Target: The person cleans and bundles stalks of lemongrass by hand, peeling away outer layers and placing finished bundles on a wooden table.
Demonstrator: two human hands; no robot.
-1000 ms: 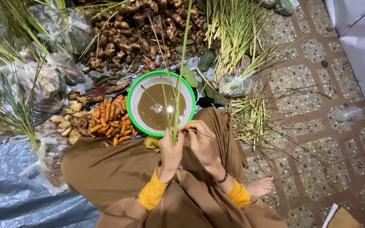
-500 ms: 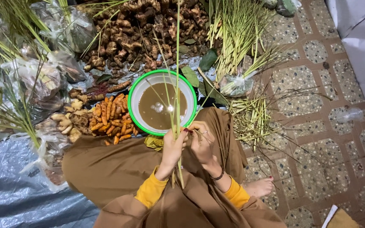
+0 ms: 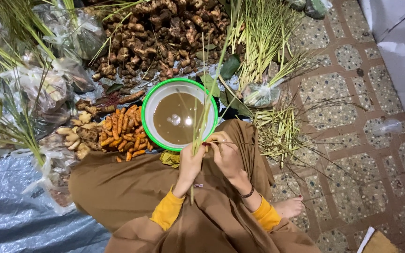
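My left hand (image 3: 191, 164) grips a long green lemongrass stalk (image 3: 206, 100) that rises upright over a white bowl with a green rim (image 3: 152, 104), filled with brown water. My right hand (image 3: 225, 152) pinches a thin strip of the stalk near its base, beside the left hand. Both hands rest above my lap, covered in brown cloth (image 3: 118, 187). Yellow sleeves show at both wrists, and a dark bracelet sits on the right one.
Orange turmeric roots (image 3: 125, 133) lie left of the bowl. A heap of brown ginger-like roots (image 3: 160, 35) lies behind it. Lemongrass bundles (image 3: 263, 37) and trimmed stalks (image 3: 277, 133) are at right, bagged greens (image 3: 38, 89) at left. Grey tarp (image 3: 10, 225) covers the lower left; my bare foot (image 3: 289, 206) rests on patterned tiles.
The stalk has shifted slightly in my left hand, and my right hand's fingers have worked along its base. Hands stay above the lap.
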